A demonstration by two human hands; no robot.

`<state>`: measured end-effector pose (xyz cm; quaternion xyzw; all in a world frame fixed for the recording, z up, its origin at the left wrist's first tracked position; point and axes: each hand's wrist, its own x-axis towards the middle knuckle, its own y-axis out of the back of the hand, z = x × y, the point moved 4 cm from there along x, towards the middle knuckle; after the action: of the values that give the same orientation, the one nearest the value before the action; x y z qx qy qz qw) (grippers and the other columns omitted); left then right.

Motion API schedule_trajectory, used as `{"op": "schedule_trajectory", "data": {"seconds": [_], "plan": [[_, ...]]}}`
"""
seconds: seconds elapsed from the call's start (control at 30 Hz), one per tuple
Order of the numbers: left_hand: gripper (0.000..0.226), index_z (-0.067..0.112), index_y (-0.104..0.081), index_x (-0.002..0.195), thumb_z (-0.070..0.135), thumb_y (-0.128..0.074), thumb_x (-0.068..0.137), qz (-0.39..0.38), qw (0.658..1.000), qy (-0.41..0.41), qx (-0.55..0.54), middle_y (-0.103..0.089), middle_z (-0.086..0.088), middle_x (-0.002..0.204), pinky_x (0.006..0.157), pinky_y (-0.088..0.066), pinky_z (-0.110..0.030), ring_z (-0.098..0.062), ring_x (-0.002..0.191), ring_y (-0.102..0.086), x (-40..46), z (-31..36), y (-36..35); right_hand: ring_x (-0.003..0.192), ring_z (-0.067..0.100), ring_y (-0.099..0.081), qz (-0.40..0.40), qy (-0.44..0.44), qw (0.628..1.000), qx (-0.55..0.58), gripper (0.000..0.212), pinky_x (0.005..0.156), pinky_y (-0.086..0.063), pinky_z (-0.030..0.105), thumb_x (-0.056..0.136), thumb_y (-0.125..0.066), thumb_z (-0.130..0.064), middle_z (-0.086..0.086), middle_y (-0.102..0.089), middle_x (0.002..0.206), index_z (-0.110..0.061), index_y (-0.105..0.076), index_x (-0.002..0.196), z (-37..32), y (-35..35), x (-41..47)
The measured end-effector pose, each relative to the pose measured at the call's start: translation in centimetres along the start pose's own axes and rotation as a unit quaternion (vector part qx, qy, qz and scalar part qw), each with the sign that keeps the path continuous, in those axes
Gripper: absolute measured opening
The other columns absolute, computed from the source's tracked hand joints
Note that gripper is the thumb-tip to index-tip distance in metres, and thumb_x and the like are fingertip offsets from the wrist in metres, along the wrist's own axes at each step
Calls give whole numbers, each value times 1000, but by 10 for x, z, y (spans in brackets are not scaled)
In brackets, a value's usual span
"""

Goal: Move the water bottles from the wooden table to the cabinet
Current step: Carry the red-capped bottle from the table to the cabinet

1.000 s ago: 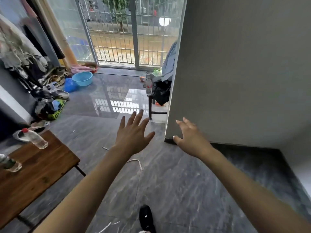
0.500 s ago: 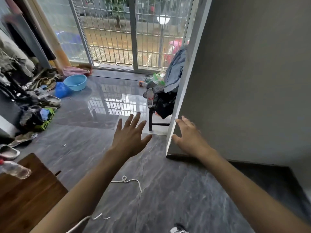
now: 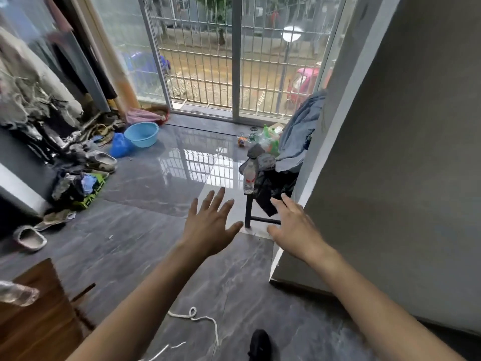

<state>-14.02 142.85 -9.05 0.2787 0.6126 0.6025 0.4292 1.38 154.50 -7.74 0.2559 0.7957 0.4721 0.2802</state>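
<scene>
My left hand and my right hand are both stretched out in front of me over the grey floor, fingers spread, holding nothing. The wooden table shows only its corner at the bottom left, with one clear water bottle lying on it, blurred. Another water bottle with a red-and-white label stands upright on a black stand beyond my hands, next to dark clothes. No cabinet is plainly visible.
A grey wall corner juts out at the right, close to my right hand. A white cord lies on the floor near my black shoe. Clothes, slippers and a blue basin crowd the left side.
I have walked forward: the table and its bottles slid down and left out of view, the stand with the bottle came nearer. Both hands stay open and raised.
</scene>
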Motion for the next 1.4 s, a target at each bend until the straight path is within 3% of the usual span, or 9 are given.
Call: {"op": "schedule_trajectory", "data": {"seconds": [0.23,0.63,0.83,1.07,1.4], "plan": [[69,29,-15,163,60,-31,104,-8,997,73,-29,11,0,173,127,2,-52,-24,160,5,63,-19,15,150,28,-16,-34,85,995,-26,68,119,-24,44,94,-51,-37,9,-17,164,-22,-26,155,-14,2,101],[65,28,-25,160,59,-35,104,-7,973,215,-81,1,1,173,126,-2,-52,-24,160,-2,112,-147,3,151,27,-15,-119,188,973,-67,68,120,-21,43,94,-50,-37,8,-13,165,-20,-25,155,-113,-41,230],[67,27,-21,162,57,-36,104,19,944,302,-134,-4,0,173,128,-1,-52,-24,160,-3,115,-236,12,144,28,-28,-132,258,952,-99,62,113,-29,40,93,-51,-33,9,-28,158,-19,-31,150,-208,-55,285],[68,27,-17,163,57,-35,105,22,903,397,-163,7,0,173,126,2,-52,-22,160,4,91,-326,14,146,30,-25,-162,347,917,-116,66,113,-31,45,93,-54,-35,9,-22,163,-18,-31,152,-315,-89,324],[68,25,-16,163,56,-35,105,29,831,517,-204,7,1,173,127,3,-49,-19,160,5,66,-400,4,148,28,-24,-217,474,843,-134,68,118,-25,39,93,-55,-36,12,-22,163,-17,-30,153,-430,-149,363]]}}
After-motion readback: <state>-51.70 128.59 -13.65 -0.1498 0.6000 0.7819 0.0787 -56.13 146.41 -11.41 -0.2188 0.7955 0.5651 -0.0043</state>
